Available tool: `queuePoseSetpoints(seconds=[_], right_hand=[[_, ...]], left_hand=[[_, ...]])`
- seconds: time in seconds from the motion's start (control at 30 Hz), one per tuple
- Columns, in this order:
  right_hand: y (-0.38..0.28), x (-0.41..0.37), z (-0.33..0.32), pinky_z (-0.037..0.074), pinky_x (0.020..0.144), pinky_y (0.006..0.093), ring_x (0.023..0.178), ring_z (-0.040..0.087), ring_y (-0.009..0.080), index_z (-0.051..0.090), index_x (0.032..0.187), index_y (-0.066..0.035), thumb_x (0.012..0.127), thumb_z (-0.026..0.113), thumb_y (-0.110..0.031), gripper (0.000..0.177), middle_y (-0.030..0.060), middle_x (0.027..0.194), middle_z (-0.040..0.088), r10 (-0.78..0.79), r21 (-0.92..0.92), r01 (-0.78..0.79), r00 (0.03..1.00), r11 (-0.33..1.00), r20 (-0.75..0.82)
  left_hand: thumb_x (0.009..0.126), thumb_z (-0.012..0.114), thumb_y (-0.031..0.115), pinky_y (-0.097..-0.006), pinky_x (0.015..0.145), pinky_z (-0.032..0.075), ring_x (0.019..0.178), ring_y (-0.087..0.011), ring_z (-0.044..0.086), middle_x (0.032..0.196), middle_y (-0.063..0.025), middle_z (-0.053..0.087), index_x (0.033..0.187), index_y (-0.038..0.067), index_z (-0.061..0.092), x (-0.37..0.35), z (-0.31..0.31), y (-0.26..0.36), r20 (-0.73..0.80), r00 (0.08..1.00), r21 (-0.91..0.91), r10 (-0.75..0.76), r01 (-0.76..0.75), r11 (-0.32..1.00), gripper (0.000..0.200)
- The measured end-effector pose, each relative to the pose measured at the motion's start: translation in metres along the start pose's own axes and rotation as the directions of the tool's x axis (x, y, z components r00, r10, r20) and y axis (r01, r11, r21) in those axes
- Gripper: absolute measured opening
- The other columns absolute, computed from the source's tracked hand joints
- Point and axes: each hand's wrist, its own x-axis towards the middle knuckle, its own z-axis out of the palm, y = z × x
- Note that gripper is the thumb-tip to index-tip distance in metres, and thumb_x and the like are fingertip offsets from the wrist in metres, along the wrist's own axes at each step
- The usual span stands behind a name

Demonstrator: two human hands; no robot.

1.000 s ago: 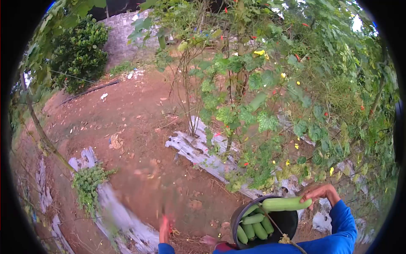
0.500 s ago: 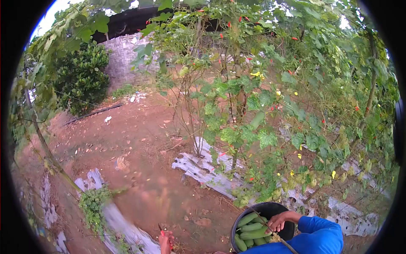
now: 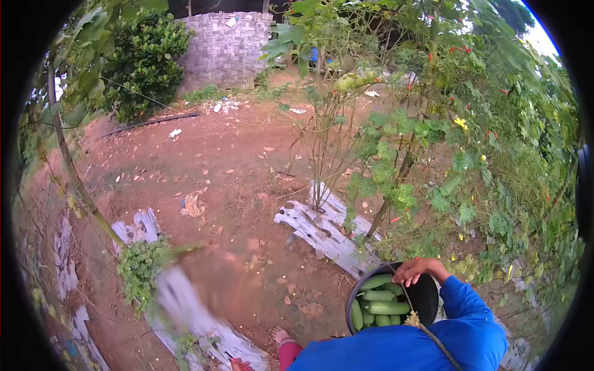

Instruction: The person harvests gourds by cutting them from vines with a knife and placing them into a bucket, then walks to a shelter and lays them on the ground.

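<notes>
At the lower right my right hand (image 3: 421,270) is over the far rim of a dark bucket (image 3: 351,297), beside the rope (image 3: 440,347) that crosses it. Its fingers are loosely bent and apart, with no gourd in them. Several long green gourds (image 3: 388,307) lie in the bucket. My left hand (image 3: 240,366) is almost wholly cut off by the bottom edge. A bit of red shows there; in the earlier view that hand is closed around a small red-handled tool, whose kind I cannot make out.
Climbing vines (image 3: 495,179) with yellow flowers and red chilli-like fruits fill the right side. Strips of grey plastic sheet (image 3: 322,226) lie on reddish soil (image 3: 247,247). A leaning stem (image 3: 77,179) stands left, a woven wall (image 3: 226,52) behind. A bare foot (image 3: 281,336) shows below.
My right hand has moved up from the gourds to the bucket's far rim. My left hand has sunk mostly out of view. The camera has turned left and down.
</notes>
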Motion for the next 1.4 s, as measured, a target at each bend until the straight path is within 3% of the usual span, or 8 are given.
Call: queuePoseSetpoints(seconds=[0.3, 0.53, 0.73, 0.8, 1.0, 1.07, 1.13, 1.4], right_hand=[[-0.220, 0.025, -0.057, 0.053, 0.073, 0.0248, 0.089, 0.065, 0.0106, 0.066, 0.111, -0.004, 0.095, 0.058, -0.026, 0.028, 0.0016, 0.097, 0.066, -0.288, -0.178, 0.249, 0.925, 0.952, -0.249], [-0.350, 0.152, -0.136, 0.054, 0.069, 0.0274, 0.080, 0.064, 0.0122, 0.064, 0.115, -0.005, 0.094, 0.062, -0.030, 0.032, 0.0016, 0.097, 0.066, -0.523, -0.051, 0.541, 0.779, 0.839, -0.347], [-0.461, 0.281, -0.254, 0.055, 0.072, 0.0301, 0.096, 0.062, 0.0160, 0.057, 0.125, -0.005, 0.093, 0.065, -0.032, 0.043, 0.0069, 0.114, 0.059, -0.598, -0.109, 0.642, 0.619, 0.759, -0.509], [-0.504, 0.314, -0.327, 0.054, 0.075, 0.0315, 0.101, 0.060, 0.0168, 0.055, 0.128, -0.004, 0.091, 0.067, -0.035, 0.050, 0.0091, 0.121, 0.056, -0.641, -0.184, 0.796, 0.301, 0.577, -0.707], [-0.544, 0.341, -0.530, 0.052, 0.082, 0.0342, 0.103, 0.059, 0.0210, 0.049, 0.132, -0.003, 0.089, 0.068, -0.038, 0.058, 0.0107, 0.117, 0.055, -0.275, -0.148, 0.920, -0.046, 0.362, -0.960], [-0.532, 0.343, -0.583, 0.052, 0.082, 0.0343, 0.103, 0.058, 0.0206, 0.047, 0.132, -0.003, 0.089, 0.068, -0.039, 0.059, 0.0111, 0.116, 0.055, -0.180, -0.184, 0.924, -0.128, 0.335, -0.975], [-0.521, 0.343, -0.620, 0.053, 0.079, 0.0327, 0.093, 0.058, 0.0149, 0.058, 0.110, -0.002, 0.093, 0.063, -0.040, 0.042, 0.0028, 0.099, 0.060, -0.156, -0.262, 0.870, -0.215, 0.417, -0.964], [-0.533, 0.308, -0.631, 0.053, 0.077, 0.0317, 0.089, 0.059, 0.0155, 0.057, 0.112, -0.001, 0.089, 0.067, -0.044, 0.050, 0.0049, 0.098, 0.060, 0.008, -0.256, 0.690, -0.354, 0.677, -0.935]], left_hand=[[0.086, 0.062, 0.038, -0.0275, 0.037, 0.037, 0.043, -0.0141, 0.044, 0.065, -0.0044, 0.053, 0.102, 0.016, 0.050, 0.160, 0.130, 0.126, 0.103, 0.984, 0.126, -0.146, 0.133, 0.983, 0.030], [0.094, 0.057, 0.043, -0.0245, 0.039, 0.038, 0.048, -0.0094, 0.049, 0.065, -0.0006, 0.055, 0.108, 0.015, 0.053, 0.186, 0.301, 0.298, 0.451, 0.859, 0.261, 0.241, -0.385, 0.885, 0.032], [0.100, 0.052, 0.045, -0.0262, 0.080, 0.047, 0.090, -0.0101, 0.055, 0.103, -0.0009, 0.060, 0.126, 0.007, 0.058, 0.292, 0.380, 0.400, 0.443, 0.878, 0.498, 0.182, -0.409, 0.765, 0.046], [0.095, 0.055, 0.041, -0.0248, 0.038, 0.036, 0.046, -0.0076, 0.046, 0.068, 0.0001, 0.057, 0.108, 0.013, 0.056, 0.384, 0.410, 0.409, 0.401, 0.882, 0.564, 0.249, -0.452, 0.692, 0.031], [0.098, 0.051, 0.041, -0.0216, 0.038, 0.031, 0.045, -0.0055, 0.042, 0.068, 0.0014, 0.054, 0.105, 0.012, 0.054, 0.347, 0.528, 0.487, 0.443, 0.865, 0.532, 0.236, -0.466, 0.707, 0.029], [0.099, 0.051, 0.039, -0.0213, 0.042, 0.031, 0.050, -0.0043, 0.042, 0.068, 0.0026, 0.052, 0.101, 0.011, 0.055, 0.367, 0.558, 0.504, 0.579, 0.691, 0.500, 0.433, -0.720, 0.481, 0.028], [0.099, 0.051, 0.037, -0.0225, 0.045, 0.032, 0.052, -0.0050, 0.042, 0.068, 0.0028, 0.051, 0.099, 0.010, 0.056, 0.360, 0.599, 0.537, 0.652, 0.620, 0.468, 0.436, -0.782, 0.412, 0.028], [0.098, 0.053, 0.029, -0.0275, 0.057, 0.041, 0.063, -0.0086, 0.050, 0.072, 0.0002, 0.054, 0.104, 0.002, 0.059, 0.374, 0.748, 0.634, 0.892, 0.197, 0.165, 0.406, -0.980, 0.113, 0.028]])
